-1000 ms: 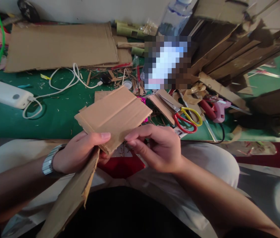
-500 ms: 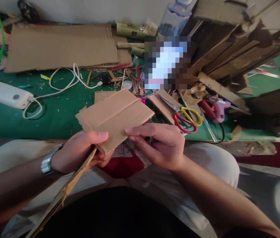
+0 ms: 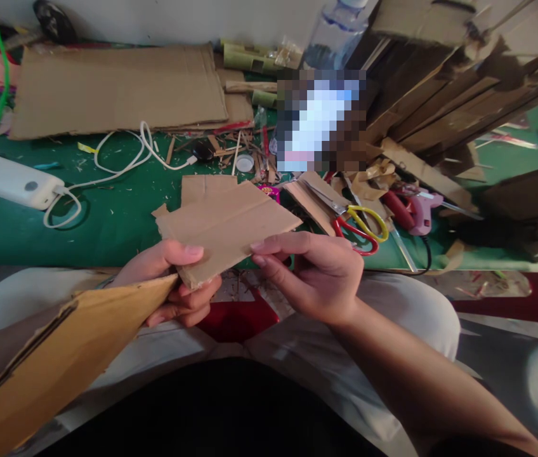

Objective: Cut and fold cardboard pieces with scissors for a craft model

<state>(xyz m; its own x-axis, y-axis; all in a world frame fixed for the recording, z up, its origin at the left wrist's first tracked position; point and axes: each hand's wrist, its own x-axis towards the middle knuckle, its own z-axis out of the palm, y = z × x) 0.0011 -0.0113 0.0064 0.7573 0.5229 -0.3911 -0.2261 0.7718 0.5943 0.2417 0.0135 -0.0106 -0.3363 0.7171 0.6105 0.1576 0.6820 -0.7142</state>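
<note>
A piece of cardboard (image 3: 226, 228) with a crease across it is held tilted above my lap, near the table's front edge. My left hand (image 3: 178, 279) grips its left corner, thumb on top and fingers curled beneath. A longer cardboard strip (image 3: 83, 349) reaches from that same hand down to the lower left; whether it is joined to the smaller piece is hidden by the fingers. On the right, my right hand (image 3: 316, 273) pinches the near edge of the cardboard between thumb and forefinger.
On the green table (image 3: 121, 228) lie scissors (image 3: 364, 231), a pink glue gun (image 3: 424, 212), a white power bank (image 3: 16, 181) with its cable, and a large cardboard sheet (image 3: 121, 89). A water bottle (image 3: 335, 38) and a cardboard structure (image 3: 440, 95) stand at the back right.
The cardboard has tilted and shifted slightly right. The long strip has turned from edge-on to show its broad face. My right hand has moved a little to the right.
</note>
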